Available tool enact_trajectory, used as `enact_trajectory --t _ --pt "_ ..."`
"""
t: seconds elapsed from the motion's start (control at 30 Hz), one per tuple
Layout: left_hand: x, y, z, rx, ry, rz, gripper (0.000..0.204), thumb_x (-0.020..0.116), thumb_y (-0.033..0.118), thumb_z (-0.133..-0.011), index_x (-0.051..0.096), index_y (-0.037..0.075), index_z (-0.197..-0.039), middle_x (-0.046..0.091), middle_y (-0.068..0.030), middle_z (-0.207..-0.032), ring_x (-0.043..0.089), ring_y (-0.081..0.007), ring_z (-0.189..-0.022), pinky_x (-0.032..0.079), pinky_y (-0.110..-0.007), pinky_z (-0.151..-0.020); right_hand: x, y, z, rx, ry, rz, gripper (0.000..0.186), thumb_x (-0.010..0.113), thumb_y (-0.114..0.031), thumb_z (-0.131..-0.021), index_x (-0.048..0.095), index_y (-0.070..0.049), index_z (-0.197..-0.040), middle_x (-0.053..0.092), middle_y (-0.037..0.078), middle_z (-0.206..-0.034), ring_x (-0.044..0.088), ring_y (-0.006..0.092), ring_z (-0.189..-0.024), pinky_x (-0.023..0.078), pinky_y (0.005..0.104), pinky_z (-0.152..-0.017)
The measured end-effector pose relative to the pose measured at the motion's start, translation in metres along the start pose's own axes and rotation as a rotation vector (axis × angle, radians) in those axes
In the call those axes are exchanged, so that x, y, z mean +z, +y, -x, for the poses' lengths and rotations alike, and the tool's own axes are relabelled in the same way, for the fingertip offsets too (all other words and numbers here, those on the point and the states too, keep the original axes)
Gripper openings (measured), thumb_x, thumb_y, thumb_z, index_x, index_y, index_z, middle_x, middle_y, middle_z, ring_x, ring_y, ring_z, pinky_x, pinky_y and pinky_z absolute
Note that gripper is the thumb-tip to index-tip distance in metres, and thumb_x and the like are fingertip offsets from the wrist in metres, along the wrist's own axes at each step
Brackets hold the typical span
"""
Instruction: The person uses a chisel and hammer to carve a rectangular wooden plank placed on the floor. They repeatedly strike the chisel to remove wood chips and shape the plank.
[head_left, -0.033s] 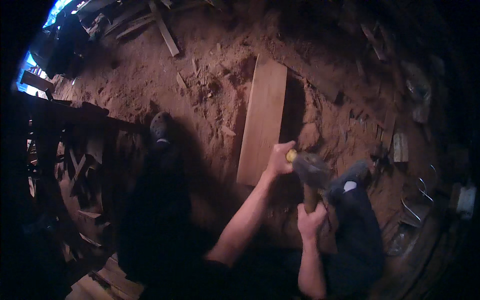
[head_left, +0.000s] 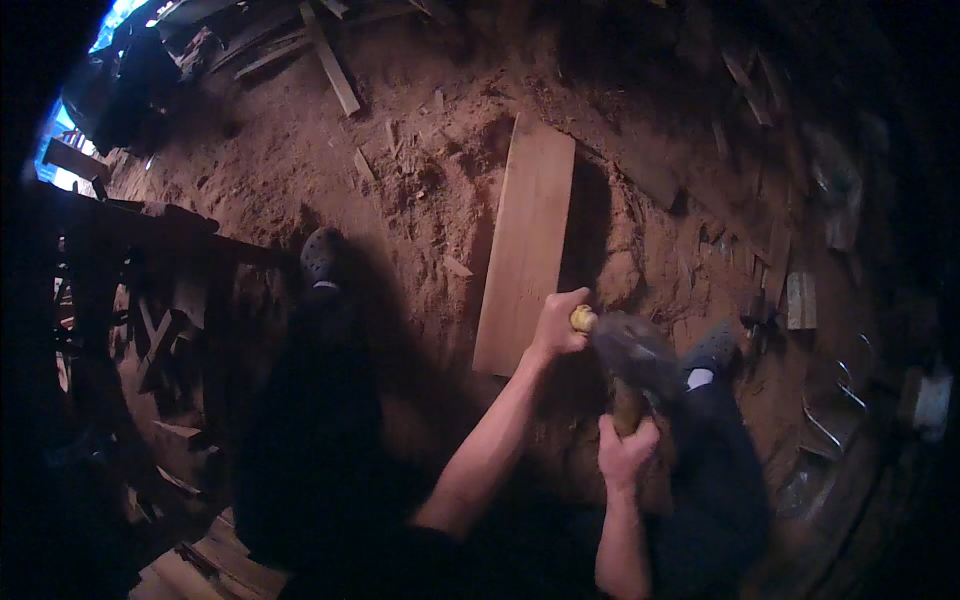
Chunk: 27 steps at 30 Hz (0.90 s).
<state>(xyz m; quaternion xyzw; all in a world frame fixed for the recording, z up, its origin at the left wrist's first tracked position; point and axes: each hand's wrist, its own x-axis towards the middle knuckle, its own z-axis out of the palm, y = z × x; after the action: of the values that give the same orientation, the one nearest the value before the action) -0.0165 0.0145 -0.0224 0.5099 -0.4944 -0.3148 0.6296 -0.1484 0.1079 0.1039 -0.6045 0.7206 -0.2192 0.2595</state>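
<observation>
My left hand (head_left: 560, 324) is clenched around a tool (head_left: 583, 319), its rounded yellow end poking out on the right; the rest is hidden in my fist. My right hand (head_left: 627, 455) is wrapped round the stout, brownish handle of a hammer (head_left: 638, 354), whose dark, blocky head blurs right beside that yellow end, touching or just apart, I cannot tell. For a clean blow, I judge, the head should meet the end squarely, my right wrist loose, my left fingers tucked well below the struck face. Just beyond my left fist lies a long, flat board (head_left: 525, 240), smooth and straight-edged, with deep shadow along its right side. It rests on rough, crumbly reddish-brown ground (head_left: 420, 240), strewn with thin, splintery wood strips (head_left: 330, 60). Farther right, near the dark rim, shines a thin, curved metal rod (head_left: 822, 425).
</observation>
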Motion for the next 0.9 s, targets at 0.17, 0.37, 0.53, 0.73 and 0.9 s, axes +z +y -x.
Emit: enact_trajectory --t 0.17,0.37,0.53,0.73,0.9 --pt "0.0 -0.007 -0.006 0.042 0.008 -0.098 0.021 0.058 0.011 -0.052 0.047 0.001 -0.066 0.044 -0.0157 -0.054 0.048 -0.0305 -0.048 0.038 -0.033 -0.047 0.015 0.026 0.003 -0.004 0.035 -0.212 0.021 0.063 -0.006 -0.066 0.056 0.005 -0.083 0.061 0.012 -0.074 0.059 0.0256 -0.072 0.045 0.0355 -0.066" --pt "-0.011 -0.002 -0.007 -0.028 0.129 -0.041 0.015 0.058 0.012 -0.056 0.048 0.003 -0.064 0.046 -0.0114 -0.053 0.049 -0.0253 -0.047 0.038 -0.03 -0.047 0.013 0.024 -0.003 0.071 -0.009 0.012 0.021 0.066 -0.01 -0.062 0.054 0.003 -0.074 0.056 0.017 -0.065 0.056 0.0322 -0.061 0.043 0.0376 -0.058" --pt "0.006 0.004 -0.008 -0.049 0.013 -0.044 0.02 0.061 0.017 -0.057 0.046 0.004 -0.061 0.043 -0.0089 -0.051 0.045 -0.02 -0.045 0.036 -0.028 -0.046 0.013 0.029 0.001 -0.047 0.143 -0.236 0.02 0.067 -0.012 -0.063 0.054 0.002 -0.071 0.058 0.014 -0.066 0.057 0.0268 -0.06 0.044 0.0385 -0.059" --pt "0.011 0.001 -0.01 0.035 -0.016 -0.046 0.019 0.059 0.013 -0.057 0.044 0.004 -0.062 0.039 -0.0115 -0.05 0.041 -0.0228 -0.042 0.035 -0.03 -0.044 0.01 0.016 -0.011 0.014 0.137 -0.127 0.021 0.066 -0.013 -0.065 0.056 0.003 -0.072 0.059 0.014 -0.067 0.058 0.027 -0.062 0.044 0.0387 -0.058" --pt "0.006 0.001 -0.008 0.027 -0.059 -0.074 0.018 0.058 0.012 -0.056 0.045 0.003 -0.063 0.044 -0.0121 -0.052 0.044 -0.0231 -0.044 0.036 -0.029 -0.045 0.01 0.024 -0.008 0.155 -0.016 -0.054 0.021 0.065 -0.014 -0.065 0.056 0.004 -0.072 0.059 0.017 -0.068 0.058 0.0324 -0.068 0.044 0.0409 -0.061"
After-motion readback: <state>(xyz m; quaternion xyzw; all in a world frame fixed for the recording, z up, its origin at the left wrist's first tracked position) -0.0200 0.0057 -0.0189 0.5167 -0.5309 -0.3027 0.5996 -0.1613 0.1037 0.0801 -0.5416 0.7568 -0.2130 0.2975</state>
